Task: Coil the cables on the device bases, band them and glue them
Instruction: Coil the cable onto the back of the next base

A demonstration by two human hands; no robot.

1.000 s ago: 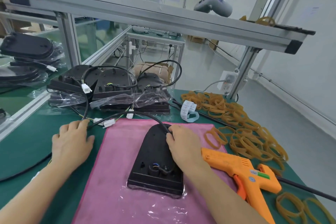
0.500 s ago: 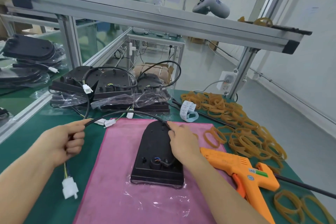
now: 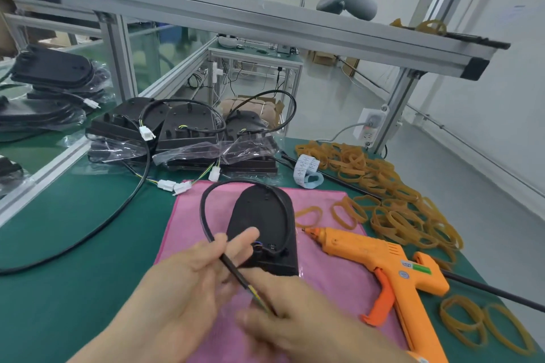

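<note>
We see the black base point(image 3: 263, 227) lying flat on the pink cloth point(image 3: 321, 209), its cable point(image 3: 206, 200) looping out left; the left hand point(image 3: 188, 280) pinches the cable, the blurred right hand point(image 3: 295, 306) grips its end, glue gun point(image 3: 380, 262) beside on the worktop point(image 3: 73, 244)

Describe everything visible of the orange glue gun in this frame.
The orange glue gun lies on its side on the green table, its front partly over the pink cloth. It looks like plastic: a dark nozzle pointing left, a deeper orange trigger, stickers on the body, the handle running toward the bottom edge. Rubber bands lie beyond it. Neither hand touches it.
</note>
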